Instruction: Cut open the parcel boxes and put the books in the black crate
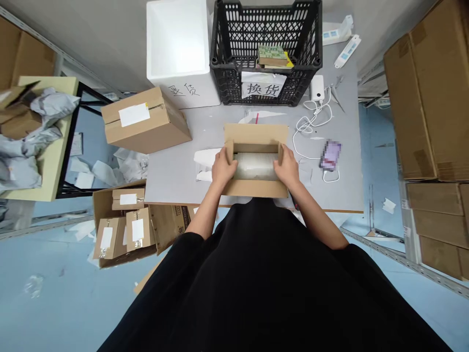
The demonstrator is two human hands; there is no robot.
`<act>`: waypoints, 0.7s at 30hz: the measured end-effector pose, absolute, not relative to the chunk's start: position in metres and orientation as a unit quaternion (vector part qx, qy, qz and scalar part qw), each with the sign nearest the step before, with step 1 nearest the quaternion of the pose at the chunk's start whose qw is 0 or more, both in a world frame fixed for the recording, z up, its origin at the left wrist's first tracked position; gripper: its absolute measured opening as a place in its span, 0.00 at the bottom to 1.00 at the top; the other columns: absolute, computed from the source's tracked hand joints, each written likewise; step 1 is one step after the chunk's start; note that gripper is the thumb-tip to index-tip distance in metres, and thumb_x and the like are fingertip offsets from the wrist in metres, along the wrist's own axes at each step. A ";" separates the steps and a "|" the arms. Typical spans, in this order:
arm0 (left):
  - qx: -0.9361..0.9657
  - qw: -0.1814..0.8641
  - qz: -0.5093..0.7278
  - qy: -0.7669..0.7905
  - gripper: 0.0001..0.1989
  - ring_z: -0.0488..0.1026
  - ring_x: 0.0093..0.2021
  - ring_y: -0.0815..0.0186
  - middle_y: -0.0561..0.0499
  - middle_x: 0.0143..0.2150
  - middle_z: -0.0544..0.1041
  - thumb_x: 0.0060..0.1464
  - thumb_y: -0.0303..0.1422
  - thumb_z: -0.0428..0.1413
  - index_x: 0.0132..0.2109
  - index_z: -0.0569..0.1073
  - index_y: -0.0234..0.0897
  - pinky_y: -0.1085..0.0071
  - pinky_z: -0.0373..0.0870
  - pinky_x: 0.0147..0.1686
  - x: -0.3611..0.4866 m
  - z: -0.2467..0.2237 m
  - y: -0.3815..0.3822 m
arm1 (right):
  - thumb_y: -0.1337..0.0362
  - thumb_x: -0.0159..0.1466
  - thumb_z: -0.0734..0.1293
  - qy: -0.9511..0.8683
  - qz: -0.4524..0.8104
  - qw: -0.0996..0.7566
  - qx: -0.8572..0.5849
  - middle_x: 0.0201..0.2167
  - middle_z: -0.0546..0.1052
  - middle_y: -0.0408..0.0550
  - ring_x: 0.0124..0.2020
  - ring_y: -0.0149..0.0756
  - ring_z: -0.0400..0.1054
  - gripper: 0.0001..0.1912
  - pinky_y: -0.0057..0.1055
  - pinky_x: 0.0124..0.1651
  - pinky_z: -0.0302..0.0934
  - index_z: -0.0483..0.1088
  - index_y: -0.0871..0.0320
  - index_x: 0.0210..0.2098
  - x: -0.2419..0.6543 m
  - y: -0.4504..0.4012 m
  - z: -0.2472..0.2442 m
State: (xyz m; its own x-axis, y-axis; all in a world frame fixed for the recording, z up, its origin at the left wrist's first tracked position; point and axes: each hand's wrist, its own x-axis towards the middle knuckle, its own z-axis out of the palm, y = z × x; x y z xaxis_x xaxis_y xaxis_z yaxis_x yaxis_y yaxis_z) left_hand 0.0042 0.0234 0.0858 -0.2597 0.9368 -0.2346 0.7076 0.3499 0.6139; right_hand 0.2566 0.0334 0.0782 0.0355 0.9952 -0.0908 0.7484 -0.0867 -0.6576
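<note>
An open cardboard box [256,188] sits at the table's near edge, its front and back flaps folded outward. Inside lies a pale, whitish wrapped item [255,166] that fills most of the visible space. My left hand [223,168] grips the box's left side, thumb over the inner edge. On the opposite side, my right hand [287,166] holds the right wall and flap in the same way. White paper or plastic scraps [207,159] lie just left of my left hand.
A taped carton [146,120], a white foam bin [183,93] and a black crate [266,90] with books stand behind. Cables [311,120] and a phone [330,155] lie right. Left below, a large box [106,193] holds several small cartons. Stacked cartons [436,215] line the right.
</note>
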 end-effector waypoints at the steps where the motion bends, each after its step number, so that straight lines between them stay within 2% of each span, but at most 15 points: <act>1: 0.524 0.298 0.202 0.772 0.32 0.72 0.59 0.49 0.39 0.62 0.73 0.52 0.34 0.56 0.65 0.66 0.38 0.56 0.68 0.57 -0.007 0.089 0.023 | 0.64 0.61 0.62 -0.626 0.280 0.221 -0.693 0.62 0.69 0.61 0.62 0.55 0.65 0.34 0.55 0.63 0.60 0.58 0.58 0.67 0.266 0.036 0.082; 4: 0.482 0.329 0.235 0.777 0.19 0.76 0.49 0.53 0.44 0.47 0.81 0.53 0.34 0.54 0.51 0.77 0.36 0.60 0.71 0.50 -0.042 0.089 0.023 | 0.62 0.62 0.61 -0.574 0.291 0.231 -0.730 0.52 0.78 0.59 0.53 0.54 0.72 0.25 0.53 0.57 0.64 0.67 0.57 0.58 0.297 0.044 0.084; 6: 0.436 0.373 0.284 0.768 0.16 0.77 0.44 0.56 0.46 0.41 0.81 0.52 0.37 0.56 0.45 0.78 0.35 0.62 0.71 0.45 -0.063 0.079 0.021 | 0.63 0.61 0.63 -0.533 0.309 0.256 -0.745 0.49 0.79 0.59 0.50 0.52 0.74 0.21 0.50 0.55 0.66 0.70 0.58 0.53 0.316 0.048 0.077; 11: 0.276 0.528 0.395 0.699 0.19 0.76 0.37 0.62 0.48 0.36 0.80 0.44 0.38 0.64 0.43 0.76 0.34 0.67 0.72 0.40 -0.088 0.033 0.015 | 0.64 0.57 0.66 -0.362 0.432 0.336 -0.754 0.44 0.80 0.54 0.43 0.43 0.76 0.15 0.41 0.48 0.70 0.72 0.59 0.44 0.337 0.047 0.043; 14: 0.196 0.619 0.431 0.626 0.18 0.75 0.33 0.66 0.51 0.34 0.79 0.44 0.39 0.66 0.40 0.73 0.36 0.70 0.71 0.36 -0.081 0.007 0.011 | 0.63 0.57 0.67 -0.257 0.539 0.373 -0.710 0.39 0.80 0.48 0.39 0.38 0.76 0.11 0.37 0.46 0.71 0.71 0.57 0.39 0.333 0.042 0.022; 17: 0.159 0.668 0.456 0.566 0.15 0.73 0.30 0.69 0.52 0.33 0.77 0.47 0.38 0.66 0.39 0.72 0.36 0.74 0.68 0.31 -0.069 -0.012 0.009 | 0.63 0.56 0.69 -0.219 0.604 0.406 -0.649 0.38 0.80 0.44 0.41 0.34 0.76 0.10 0.34 0.50 0.71 0.70 0.54 0.38 0.324 0.038 0.004; 21: 0.141 0.682 0.467 0.546 0.11 0.74 0.31 0.67 0.52 0.31 0.77 0.52 0.37 0.63 0.39 0.72 0.36 0.70 0.70 0.35 -0.054 -0.023 0.009 | 0.63 0.56 0.69 -0.209 0.644 0.427 -0.600 0.41 0.81 0.44 0.47 0.37 0.76 0.12 0.38 0.53 0.71 0.70 0.52 0.41 0.313 0.037 -0.013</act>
